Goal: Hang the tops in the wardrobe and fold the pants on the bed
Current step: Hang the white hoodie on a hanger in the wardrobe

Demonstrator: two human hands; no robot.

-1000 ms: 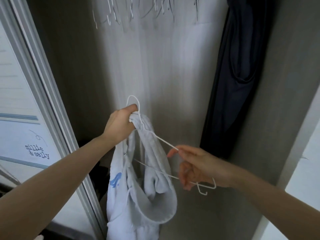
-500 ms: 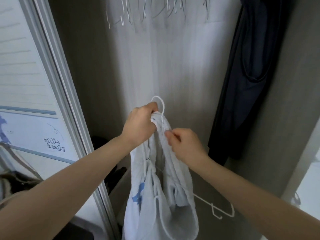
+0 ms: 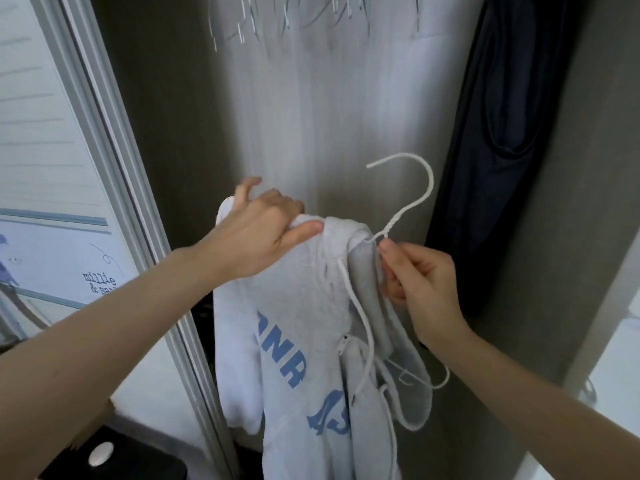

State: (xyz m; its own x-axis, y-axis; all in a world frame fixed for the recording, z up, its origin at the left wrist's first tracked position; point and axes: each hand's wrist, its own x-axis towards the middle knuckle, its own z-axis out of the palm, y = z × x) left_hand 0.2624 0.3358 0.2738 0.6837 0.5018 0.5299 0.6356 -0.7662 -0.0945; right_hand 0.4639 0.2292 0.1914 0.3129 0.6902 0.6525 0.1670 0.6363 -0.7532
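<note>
While my left hand [image 3: 263, 226] grips the soft fleece shoulder of the pale grey hoodie [image 3: 298, 327], my right hand [image 3: 420, 282] pinches the thin white wire hanger [image 3: 414, 202] at its neck. Hoodie drapes half-threaded over hanger, blue lettering outward, inside the open wardrobe [image 3: 346, 116]. Empty hangers [image 3: 287, 19] above; dark garment [image 3: 512, 133] hanging right.

A light grey hooded top [image 3: 298, 327] with blue letters hangs half-draped on a white wire hanger [image 3: 412, 199]. The hook points up, the hood and white drawstring fall down the front, inside the open wardrobe [image 3: 346, 116].
</note>
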